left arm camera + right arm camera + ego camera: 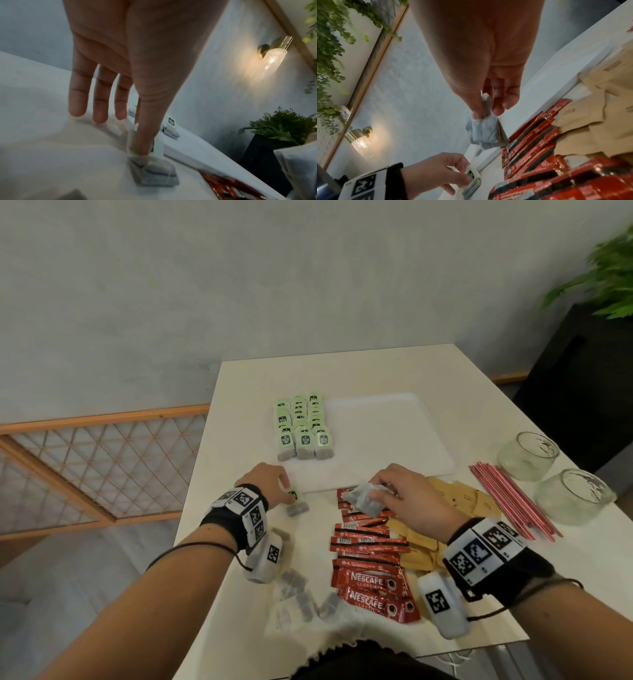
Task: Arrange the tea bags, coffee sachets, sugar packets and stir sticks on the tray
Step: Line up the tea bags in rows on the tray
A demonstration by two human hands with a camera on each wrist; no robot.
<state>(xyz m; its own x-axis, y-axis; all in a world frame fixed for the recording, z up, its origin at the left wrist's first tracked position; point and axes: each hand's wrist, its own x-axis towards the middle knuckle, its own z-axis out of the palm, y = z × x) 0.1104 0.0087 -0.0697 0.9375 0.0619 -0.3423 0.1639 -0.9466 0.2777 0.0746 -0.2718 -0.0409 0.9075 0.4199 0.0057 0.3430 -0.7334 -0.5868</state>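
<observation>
1. A tagged tea bag (296, 501) is pinched by the left hand (270, 483) just short of the tray (387, 440), likely awaiting placement.
2. A crumpled tea bag (363, 501) is pinched in the right hand (407, 498) near the tray's front edge.
3. Tea-bag rows (303, 428) are kept on the tray's left end, probably leaving room.

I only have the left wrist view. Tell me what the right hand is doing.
Observer: The right hand pinches a tea bag lifted above the red coffee sachets.
Operator: Report what is already on the tray.
Observer: Only tea bags with green tags, in three rows at the left end of the white tray; the rest of it is bare.
Operator: Give me the stir sticks.
Observer: The red stir sticks lie in a bundle on the table right of the tray, beside two glass jars, untouched.
</observation>
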